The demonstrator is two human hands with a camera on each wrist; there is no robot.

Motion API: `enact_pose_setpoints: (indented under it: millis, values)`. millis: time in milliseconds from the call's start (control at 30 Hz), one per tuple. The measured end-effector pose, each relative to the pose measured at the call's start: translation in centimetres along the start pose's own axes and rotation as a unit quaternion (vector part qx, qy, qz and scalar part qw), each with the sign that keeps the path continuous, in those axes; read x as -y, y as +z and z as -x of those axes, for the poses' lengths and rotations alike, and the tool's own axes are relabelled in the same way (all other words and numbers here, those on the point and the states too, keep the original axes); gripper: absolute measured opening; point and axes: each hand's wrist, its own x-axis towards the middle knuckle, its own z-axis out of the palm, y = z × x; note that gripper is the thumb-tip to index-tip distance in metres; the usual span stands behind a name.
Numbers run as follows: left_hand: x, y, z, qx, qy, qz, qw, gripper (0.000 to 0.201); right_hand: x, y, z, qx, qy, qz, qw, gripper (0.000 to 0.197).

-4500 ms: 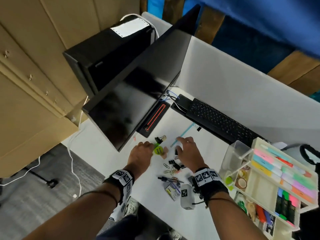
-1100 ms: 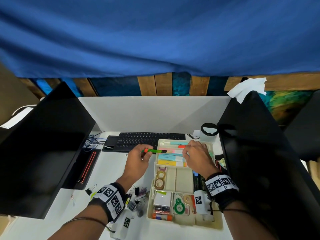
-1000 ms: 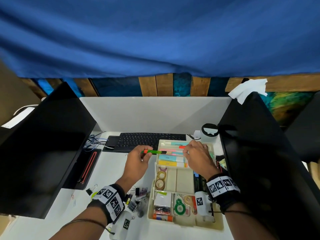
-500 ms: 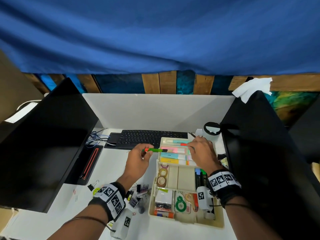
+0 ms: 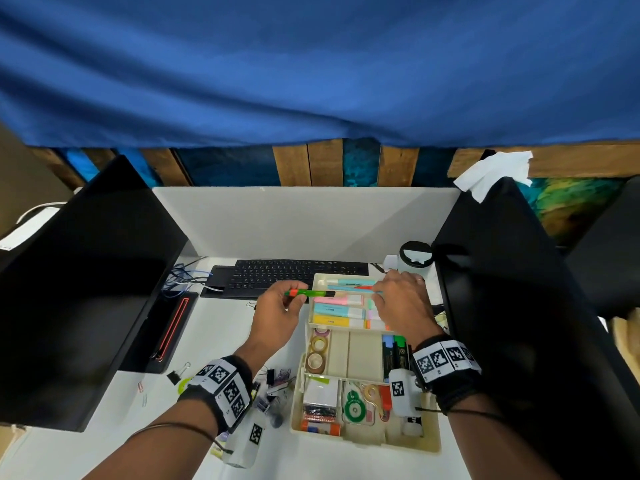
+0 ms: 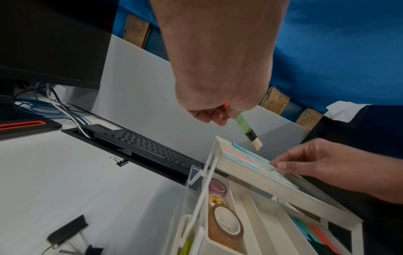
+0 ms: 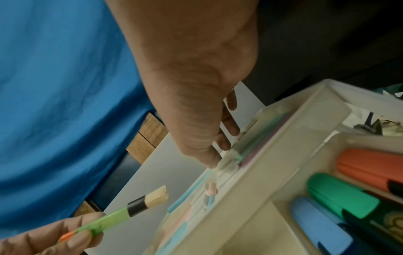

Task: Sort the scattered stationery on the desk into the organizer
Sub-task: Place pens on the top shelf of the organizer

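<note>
A cream tiered organizer (image 5: 367, 448) stands on the white desk, its raised upper tray (image 6: 261, 179) filled with pastel highlighters and thin pens. My left hand (image 5: 294, 297) pinches a green brush (image 5: 311, 293) with an orange band, black collar and beige tip. The brush lies level in the air, its tip (image 7: 157, 194) just over the tray's left end. My right hand (image 5: 384, 292) reaches over the tray's far right part. Its fingers (image 7: 218, 155) are fairly straight and touch the pens lying there. In the left wrist view the brush (image 6: 243, 123) slants down towards the tray.
A black keyboard (image 5: 298, 273) lies right behind the organizer. Black monitors stand at the left (image 5: 86, 271) and right (image 5: 519, 306). Binder clips (image 5: 178, 374) and small stationery (image 5: 277, 379) lie left of the organizer. A black-lidded cup (image 5: 415, 252) stands at the back right.
Both hands have left the scattered items by the left monitor and come to the organizer, the left carrying the green brush. In the last second my right hand slid farther back on the upper tray.
</note>
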Motion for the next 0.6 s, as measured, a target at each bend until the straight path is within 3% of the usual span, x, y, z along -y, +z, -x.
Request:
enact_pose_setpoints:
  millis: [267, 600]
  values:
    - [-0.5, 1.4, -0.6, 0.010, 0.022, 0.005, 1.000, 0.017, 0.5, 0.3, 0.1, 0.002, 0.007, -0.046, 0.999, 0.028]
    - [-0.3, 2.3, -2.2, 0.031, 0.002, 0.035, 0.999, 0.019, 1.8, -1.2, -1.6, 0.031, 0.011, -0.008, 0.999, 0.021]
